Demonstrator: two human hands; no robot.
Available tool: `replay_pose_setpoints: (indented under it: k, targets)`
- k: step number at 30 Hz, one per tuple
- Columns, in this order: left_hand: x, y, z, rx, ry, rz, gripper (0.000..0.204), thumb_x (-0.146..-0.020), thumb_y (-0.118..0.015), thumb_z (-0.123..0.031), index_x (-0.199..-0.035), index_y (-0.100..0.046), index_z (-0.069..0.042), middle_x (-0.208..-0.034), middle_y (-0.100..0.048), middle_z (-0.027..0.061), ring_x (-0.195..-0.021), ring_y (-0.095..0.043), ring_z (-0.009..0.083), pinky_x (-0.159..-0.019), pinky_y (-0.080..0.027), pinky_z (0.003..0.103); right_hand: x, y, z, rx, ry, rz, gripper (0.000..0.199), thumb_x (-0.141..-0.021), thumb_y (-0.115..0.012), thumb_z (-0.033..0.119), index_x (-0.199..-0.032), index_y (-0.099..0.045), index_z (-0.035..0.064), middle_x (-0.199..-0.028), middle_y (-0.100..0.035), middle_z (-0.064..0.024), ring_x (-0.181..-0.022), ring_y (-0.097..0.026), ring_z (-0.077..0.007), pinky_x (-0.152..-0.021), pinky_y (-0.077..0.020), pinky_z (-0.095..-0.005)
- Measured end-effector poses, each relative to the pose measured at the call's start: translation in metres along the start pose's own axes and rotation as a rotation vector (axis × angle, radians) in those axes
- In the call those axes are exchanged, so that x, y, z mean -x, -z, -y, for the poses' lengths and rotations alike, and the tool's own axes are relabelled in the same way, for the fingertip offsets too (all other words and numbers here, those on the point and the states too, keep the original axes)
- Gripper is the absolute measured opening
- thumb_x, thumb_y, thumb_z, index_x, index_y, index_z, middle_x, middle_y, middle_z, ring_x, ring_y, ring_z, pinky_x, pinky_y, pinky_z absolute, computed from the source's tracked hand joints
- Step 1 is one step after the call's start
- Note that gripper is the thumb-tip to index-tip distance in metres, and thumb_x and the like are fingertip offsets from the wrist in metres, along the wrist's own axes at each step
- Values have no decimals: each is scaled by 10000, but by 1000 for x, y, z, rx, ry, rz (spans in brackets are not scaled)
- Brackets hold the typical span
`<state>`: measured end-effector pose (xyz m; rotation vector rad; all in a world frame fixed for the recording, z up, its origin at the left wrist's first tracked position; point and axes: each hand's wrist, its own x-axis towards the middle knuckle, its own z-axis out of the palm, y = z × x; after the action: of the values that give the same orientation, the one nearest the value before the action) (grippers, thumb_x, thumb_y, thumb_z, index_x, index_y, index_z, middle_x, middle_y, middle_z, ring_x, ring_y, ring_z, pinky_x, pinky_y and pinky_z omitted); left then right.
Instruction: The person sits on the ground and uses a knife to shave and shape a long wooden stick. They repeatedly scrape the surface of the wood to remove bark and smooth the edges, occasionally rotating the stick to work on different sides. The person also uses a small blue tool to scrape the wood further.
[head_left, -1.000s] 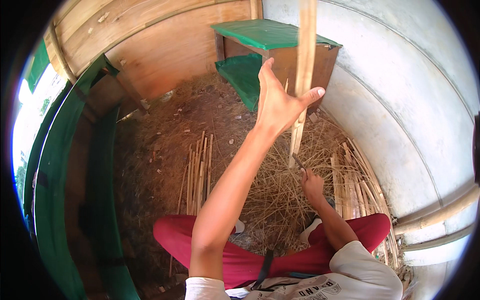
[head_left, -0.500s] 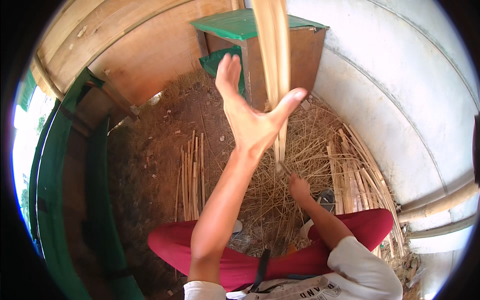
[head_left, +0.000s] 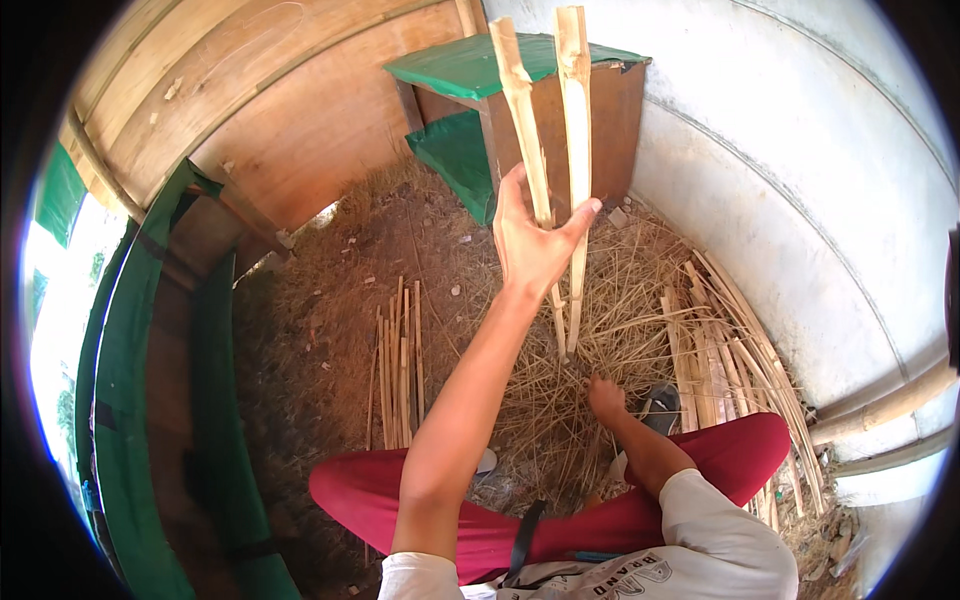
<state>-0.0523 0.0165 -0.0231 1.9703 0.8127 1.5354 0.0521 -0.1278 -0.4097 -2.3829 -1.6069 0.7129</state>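
A long pale bamboo stick (head_left: 575,120), split lengthwise into two halves that spread apart at the top, stands upright in front of me. My left hand (head_left: 530,245) is raised on an outstretched arm and sits between the halves: one half runs across the palm, the other rests on the thumb tip. The stick's lower end (head_left: 568,345) hangs just above a heap of straw-like shavings (head_left: 560,420). My right hand (head_left: 605,395) is low on the shavings with curled fingers, a little apart from that end. What it holds is hidden. My legs in red trousers (head_left: 360,495) are folded below.
A bundle of thin bamboo strips (head_left: 400,365) lies on the dirt floor to the left, and more strips (head_left: 735,345) lean along the white curved wall (head_left: 800,200). A green-topped wooden cabinet (head_left: 470,65) stands at the back. Green boards (head_left: 130,400) run on the left; a sandal (head_left: 660,405) lies by my knee.
The stick now shows as two spread halves instead of one piece. My left hand has slid in between them. My right hand has dropped from the stick's lower end to the shavings.
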Motion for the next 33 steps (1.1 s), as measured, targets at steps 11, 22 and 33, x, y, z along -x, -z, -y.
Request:
replay_pose_setpoints:
  k: [11, 22, 33]
  targets:
    - [11, -12, 8, 328, 156, 25, 216, -935, -686, -68, -1089, -664, 82, -881, -729, 127, -840, -723, 187, -761, -570, 318, -12, -1, 4, 217, 34, 187, 331, -1022, -509, 209, -1261, -520, -21, -902, -691, -170, -803, -689, -319, -647, -571, -434]
    - [12, -2, -1, 352, 206, -23, 252, -921, -685, -53, -1123, -649, 92, -924, -735, 173, -847, -732, 203, -759, -608, 320, 6, 44, 13, 22, -50, 192, 390, -1041, -455, 315, -1223, -547, -18, -935, -694, -201, -850, -694, -346, -700, -567, -452]
    - [-43, 106, -54, 375, 19, -255, 132, -989, -572, -73, -1033, -608, 46, -847, -694, 159, -812, -721, 241, -744, -645, 370, 53, 198, -2, 664, 623, -163, 222, -932, -542, 219, -1039, -628, 44, -727, -697, -77, -654, -699, -257, -538, -542, -385]
